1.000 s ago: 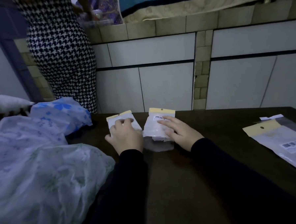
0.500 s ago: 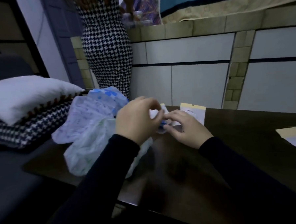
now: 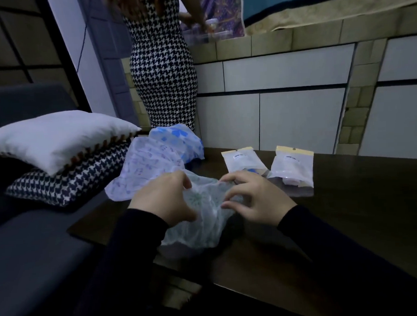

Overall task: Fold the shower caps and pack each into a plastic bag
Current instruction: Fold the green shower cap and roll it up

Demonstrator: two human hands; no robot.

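Together, both hands on green-print shower cap

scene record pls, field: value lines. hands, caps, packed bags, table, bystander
left hand: grips the green-print shower cap at its left side
right hand: fingers curled on the same cap's right edge
loose caps: lilac-print cap and blue-flower cap, piled at the table's far left
packed bags: two, left bag and right bag, side by side beyond the hands
table: dark wood
bystander: person in houndstooth dress, back turned
pillows: white pillow on a houndstooth one
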